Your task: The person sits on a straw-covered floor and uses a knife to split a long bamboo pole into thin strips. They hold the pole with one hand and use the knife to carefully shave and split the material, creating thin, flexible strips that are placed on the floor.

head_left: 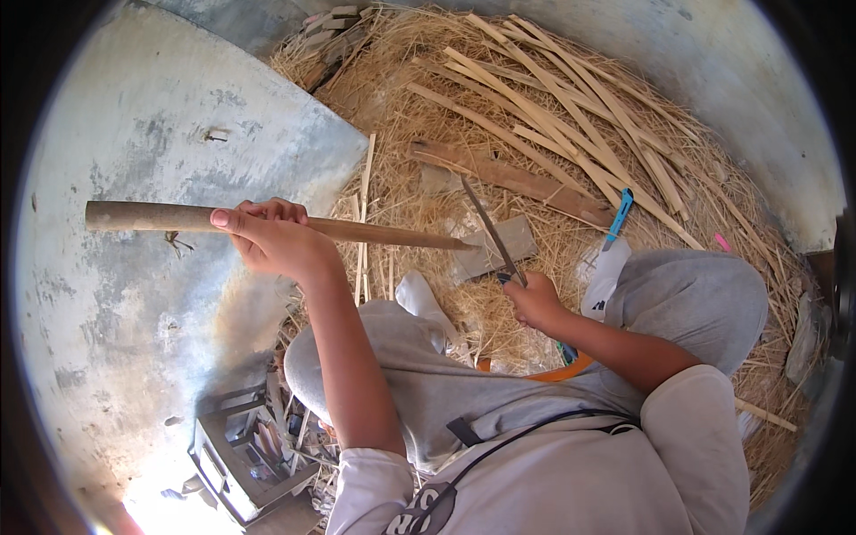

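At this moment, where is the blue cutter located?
The blue cutter is right of centre in the head view, near the right knee, beside wooden strips.

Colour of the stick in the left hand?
The stick is brown; the head view shows it best.

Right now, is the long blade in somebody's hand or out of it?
In: the right hand is closed around the near end of the long blade.
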Motion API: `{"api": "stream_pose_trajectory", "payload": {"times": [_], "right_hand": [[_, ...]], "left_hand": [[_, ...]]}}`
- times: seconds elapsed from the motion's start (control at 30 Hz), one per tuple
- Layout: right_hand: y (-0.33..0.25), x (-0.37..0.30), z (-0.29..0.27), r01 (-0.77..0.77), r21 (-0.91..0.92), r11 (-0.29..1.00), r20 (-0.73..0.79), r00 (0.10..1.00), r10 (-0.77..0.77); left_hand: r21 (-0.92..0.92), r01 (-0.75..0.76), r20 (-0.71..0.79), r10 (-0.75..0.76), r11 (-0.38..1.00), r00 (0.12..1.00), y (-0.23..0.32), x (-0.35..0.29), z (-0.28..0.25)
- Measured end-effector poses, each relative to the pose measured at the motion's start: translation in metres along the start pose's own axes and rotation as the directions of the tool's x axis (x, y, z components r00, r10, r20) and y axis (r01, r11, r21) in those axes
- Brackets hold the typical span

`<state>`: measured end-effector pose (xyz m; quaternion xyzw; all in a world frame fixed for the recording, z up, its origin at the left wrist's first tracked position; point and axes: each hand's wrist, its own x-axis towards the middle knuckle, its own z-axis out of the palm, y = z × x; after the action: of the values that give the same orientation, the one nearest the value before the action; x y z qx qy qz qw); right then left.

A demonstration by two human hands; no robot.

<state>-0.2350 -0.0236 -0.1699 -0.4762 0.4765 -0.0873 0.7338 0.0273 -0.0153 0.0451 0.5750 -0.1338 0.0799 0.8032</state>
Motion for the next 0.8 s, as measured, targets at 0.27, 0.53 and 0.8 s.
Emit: {"api": "stream_pose_trajectory", "payload": {"times": [0.27, 0.53, 0.8], "right_hand": [[-0.003, 0.007, -0.004, -0.392, 0.201, 0.898, 0.217, 0.911, 0.349], [0.011, -0.001, 0.0, -0.208, 0.014, 0.978, 0.163, 0.966, 0.203], [-0.001, 0.005, 0.004, 0.085, 0.016, 0.996, -0.011, 0.996, -0.085]], "left_hand": [[-0.07, 0.02, -0.048, -0.024, 0.997, 0.999, 0.002, 0.0, -0.014], [-0.081, 0.001, -0.045, -0.004, 0.997, 0.999, 0.001, 0.001, -0.028], [-0.098, 0.021, 0.027, -0.019, 0.995, 0.999, 0.003, -0.004, -0.025]]}}
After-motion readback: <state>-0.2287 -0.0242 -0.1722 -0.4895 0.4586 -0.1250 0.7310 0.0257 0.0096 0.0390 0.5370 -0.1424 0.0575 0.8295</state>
